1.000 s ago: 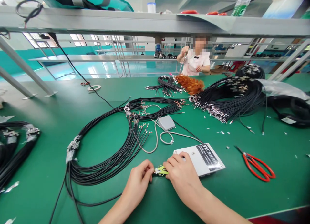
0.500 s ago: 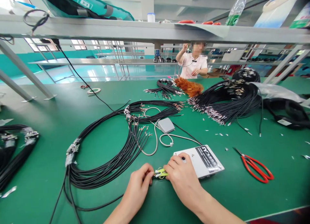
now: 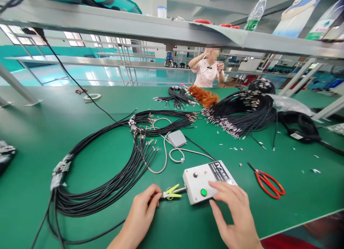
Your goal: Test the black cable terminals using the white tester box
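Observation:
My left hand (image 3: 145, 209) is closed in a pinch on the end of a black cable (image 3: 99, 237), right beside a yellow-green clothespin-like clip (image 3: 172, 192). The clip sits between my fingertips and a metal shaft (image 3: 179, 190) that sticks out of a white control box (image 3: 191, 197). On the box are a black knob (image 3: 195, 174), a green button (image 3: 204, 192) and a dark label. My right hand (image 3: 233, 206) is open, thumb and fingers apart, over the box's right front corner, partly covering it. Whether its fingertips touch the box I cannot tell.
A looped bundle of black cables (image 3: 88, 202) lies left, a grey pedal-like block (image 3: 176, 138) behind the box. Red-handled scissors (image 3: 268, 182) rest at right. More cables (image 3: 236, 114) lie farther back, under a shelf (image 3: 120, 25). A person (image 3: 206, 71) is beyond the table.
My right hand has let go of the clip and moved right to the box, its fingers opening. My left hand keeps its pinch beside the clip. The view has shifted right.

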`<state>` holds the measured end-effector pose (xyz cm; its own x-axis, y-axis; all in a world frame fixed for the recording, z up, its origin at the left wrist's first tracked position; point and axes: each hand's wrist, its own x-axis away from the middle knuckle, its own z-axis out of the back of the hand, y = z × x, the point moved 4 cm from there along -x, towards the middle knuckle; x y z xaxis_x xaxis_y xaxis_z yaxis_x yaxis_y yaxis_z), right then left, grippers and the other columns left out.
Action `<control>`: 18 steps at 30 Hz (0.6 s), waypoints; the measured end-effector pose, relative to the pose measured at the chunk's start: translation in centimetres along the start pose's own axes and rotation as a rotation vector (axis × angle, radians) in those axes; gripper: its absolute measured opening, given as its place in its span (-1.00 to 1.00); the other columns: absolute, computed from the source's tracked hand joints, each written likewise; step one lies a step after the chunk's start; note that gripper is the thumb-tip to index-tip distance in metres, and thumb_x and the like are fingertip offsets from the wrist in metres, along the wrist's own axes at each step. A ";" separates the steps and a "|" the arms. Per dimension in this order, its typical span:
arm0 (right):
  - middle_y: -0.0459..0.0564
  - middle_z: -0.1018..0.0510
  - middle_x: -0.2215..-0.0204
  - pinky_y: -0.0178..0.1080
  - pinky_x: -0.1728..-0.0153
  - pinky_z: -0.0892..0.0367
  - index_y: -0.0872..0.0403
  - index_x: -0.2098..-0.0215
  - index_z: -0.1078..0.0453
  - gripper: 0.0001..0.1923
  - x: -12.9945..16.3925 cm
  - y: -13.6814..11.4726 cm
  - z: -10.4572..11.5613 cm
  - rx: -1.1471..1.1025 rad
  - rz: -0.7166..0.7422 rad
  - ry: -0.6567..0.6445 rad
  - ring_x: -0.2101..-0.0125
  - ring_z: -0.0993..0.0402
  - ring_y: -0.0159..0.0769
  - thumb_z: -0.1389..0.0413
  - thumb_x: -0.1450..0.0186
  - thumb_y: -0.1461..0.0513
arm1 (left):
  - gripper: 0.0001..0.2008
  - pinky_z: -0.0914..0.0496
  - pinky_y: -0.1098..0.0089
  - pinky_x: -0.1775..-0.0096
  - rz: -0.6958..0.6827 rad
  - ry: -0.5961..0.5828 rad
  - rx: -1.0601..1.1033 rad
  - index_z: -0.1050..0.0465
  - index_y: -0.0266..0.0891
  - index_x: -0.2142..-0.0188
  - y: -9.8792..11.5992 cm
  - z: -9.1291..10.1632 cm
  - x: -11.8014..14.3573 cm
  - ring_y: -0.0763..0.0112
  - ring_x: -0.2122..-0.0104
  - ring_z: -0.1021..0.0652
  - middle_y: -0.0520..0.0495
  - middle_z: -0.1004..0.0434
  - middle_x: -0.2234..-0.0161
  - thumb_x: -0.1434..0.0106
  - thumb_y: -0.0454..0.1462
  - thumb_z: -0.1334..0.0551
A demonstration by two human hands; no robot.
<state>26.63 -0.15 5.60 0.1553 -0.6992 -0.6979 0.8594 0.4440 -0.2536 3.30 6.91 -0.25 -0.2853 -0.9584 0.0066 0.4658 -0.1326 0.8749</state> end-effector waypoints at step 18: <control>-0.01 -0.65 0.13 -0.02 -0.01 -0.29 -0.04 0.24 -0.34 -0.79 4.7 0.1 -2.2 -0.009 0.000 0.072 0.03 -0.48 -0.11 -0.12 -0.23 0.39 | -0.75 -0.30 0.41 0.41 0.141 0.086 0.238 -0.39 -0.24 0.33 -1.2 3.3 0.6 0.38 0.50 -0.43 0.05 -0.37 0.53 -0.19 -0.09 -0.23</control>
<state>26.37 -2.16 0.79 0.1193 -0.6575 -0.7439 0.8552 0.4487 -0.2595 -0.16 7.35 0.25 -0.1549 -0.9825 0.1036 0.2834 0.0563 0.9573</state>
